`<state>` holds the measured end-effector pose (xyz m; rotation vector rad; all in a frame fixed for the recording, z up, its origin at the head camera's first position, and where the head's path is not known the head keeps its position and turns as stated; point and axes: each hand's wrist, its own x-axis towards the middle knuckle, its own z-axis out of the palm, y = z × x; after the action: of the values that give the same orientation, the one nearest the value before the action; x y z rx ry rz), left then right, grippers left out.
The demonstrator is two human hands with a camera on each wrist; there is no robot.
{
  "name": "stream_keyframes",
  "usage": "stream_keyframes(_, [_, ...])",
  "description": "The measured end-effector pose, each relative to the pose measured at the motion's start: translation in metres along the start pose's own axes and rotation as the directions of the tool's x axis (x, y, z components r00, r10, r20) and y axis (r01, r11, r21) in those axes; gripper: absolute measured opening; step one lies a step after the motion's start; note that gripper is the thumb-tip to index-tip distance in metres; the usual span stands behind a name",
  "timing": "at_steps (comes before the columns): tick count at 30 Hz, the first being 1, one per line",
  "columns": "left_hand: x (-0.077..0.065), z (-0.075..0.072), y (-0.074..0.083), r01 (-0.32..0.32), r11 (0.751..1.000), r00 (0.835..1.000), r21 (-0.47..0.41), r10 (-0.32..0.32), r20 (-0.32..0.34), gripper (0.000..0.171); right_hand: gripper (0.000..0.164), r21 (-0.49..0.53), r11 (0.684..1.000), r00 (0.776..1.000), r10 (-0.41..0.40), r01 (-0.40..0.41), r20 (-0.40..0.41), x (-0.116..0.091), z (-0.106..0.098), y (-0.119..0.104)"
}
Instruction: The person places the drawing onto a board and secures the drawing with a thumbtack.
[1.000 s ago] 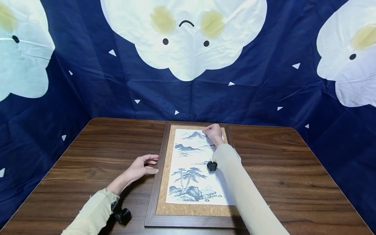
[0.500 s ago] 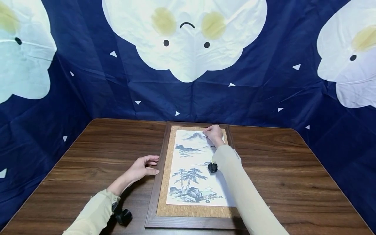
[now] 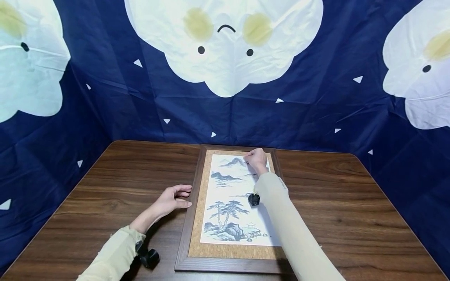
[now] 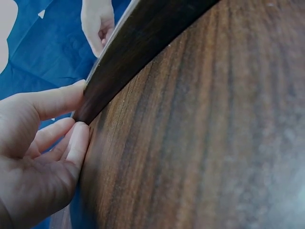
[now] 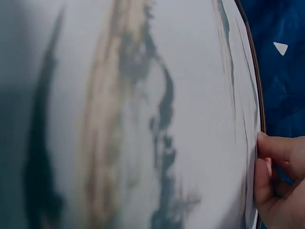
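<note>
A landscape picture printed on white paper lies on a cork board with a dark brown wooden frame. Over the picture's upper part, my right hand has its fingers curled and the fingertips together at the sheet. A tiny dark thing shows at those fingertips in the earlier head views; its kind is too small to tell, and now it is mostly hidden. My left hand touches the frame's left side with fairly straight fingers. The left wrist view has these fingertips against the dark frame edge.
The frame stands on a brown wood-grain table, its top near the far edge. Behind hangs a navy cloth with white cloud shapes. Black wrist cameras sit on the left wrist and the right wrist.
Both hands keep their places at the picture and the frame. The whole head view shifts slightly to the right. The tiny dark thing at my right fingertips shows less than before.
</note>
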<state>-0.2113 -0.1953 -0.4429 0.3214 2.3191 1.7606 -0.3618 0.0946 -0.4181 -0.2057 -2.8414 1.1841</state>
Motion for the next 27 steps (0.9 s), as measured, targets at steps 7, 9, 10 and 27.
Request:
stream_keyframes(7, [0.001,-0.001,0.0,-0.004,1.0,1.0,0.0,0.004,0.006,0.057,0.015,0.289,0.953,0.992,0.063,-0.093,0.11,0.003,-0.005,0.005])
stream_keyframes(9, [0.0,-0.001,0.001,-0.006,1.0,1.0,0.003,0.006,0.006,0.057,0.018,0.362,0.924,0.984,0.066,-0.123,0.164,0.004,-0.008,0.006])
stream_keyframes(10, [0.0,-0.002,0.001,-0.007,1.0,1.0,0.004,0.007,0.006,0.057,0.02,0.385,0.914,0.979,0.058,-0.132,0.197,0.004,-0.01,0.007])
stream_keyframes(27, [0.0,-0.002,-0.001,-0.003,1.0,1.0,0.012,0.003,0.015,0.057,0.036,0.343,0.93,0.919,-0.242,0.129,0.311,-0.028,-0.076,0.047])
